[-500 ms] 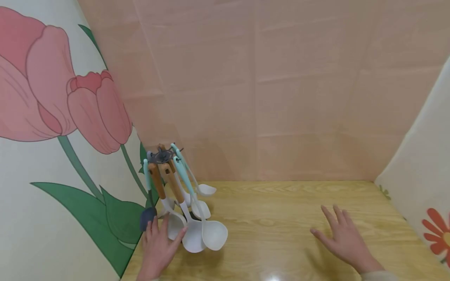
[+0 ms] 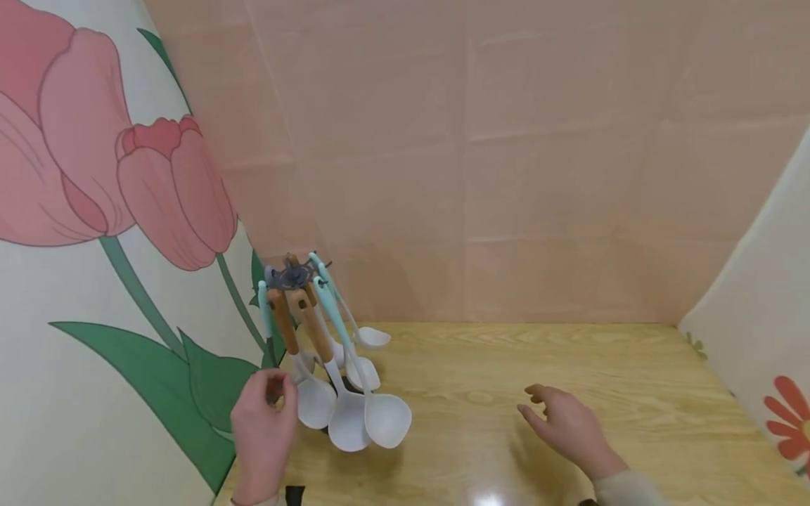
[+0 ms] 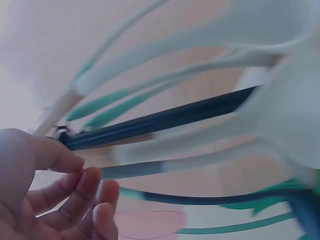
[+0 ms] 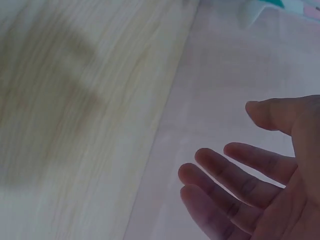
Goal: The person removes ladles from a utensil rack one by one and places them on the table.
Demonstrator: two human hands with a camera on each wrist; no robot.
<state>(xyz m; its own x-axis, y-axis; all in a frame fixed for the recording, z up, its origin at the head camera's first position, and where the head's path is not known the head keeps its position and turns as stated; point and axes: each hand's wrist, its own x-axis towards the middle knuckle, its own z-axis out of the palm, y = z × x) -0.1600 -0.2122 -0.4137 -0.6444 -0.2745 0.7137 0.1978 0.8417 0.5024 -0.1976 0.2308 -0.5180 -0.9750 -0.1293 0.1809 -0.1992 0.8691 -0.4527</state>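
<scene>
Several kitchen utensils with white heads hang from a dark hook rack [image 2: 292, 275] on the left of the table. Brown and teal handles show, among them those of a white spatula-like turner [image 2: 349, 425] and a white ladle [image 2: 388, 420]. My left hand [image 2: 262, 414] is raised just in front of the leftmost utensils, fingers loosely bent, thumb near the index fingertip. It covers the lower part of a dark ladle [image 3: 305, 212] in the head view. Nothing shows between those fingertips in the left wrist view. My right hand [image 2: 566, 429] hovers over the table, fingers relaxed and holding nothing.
The wood-grain table [image 2: 462, 379] meets a pinkish cloth backdrop [image 2: 468, 176] behind. A tulip-printed panel [image 2: 145, 295] stands close to the rack on the left, a flower-printed one [image 2: 753, 337] on the right. A small black piece [image 2: 294, 494] shows beside the left wrist.
My left hand has turned and bent its spread fingers, drawing slightly left from the white heads. My right hand has moved left, its fingers bending a little. The utensils hang as before.
</scene>
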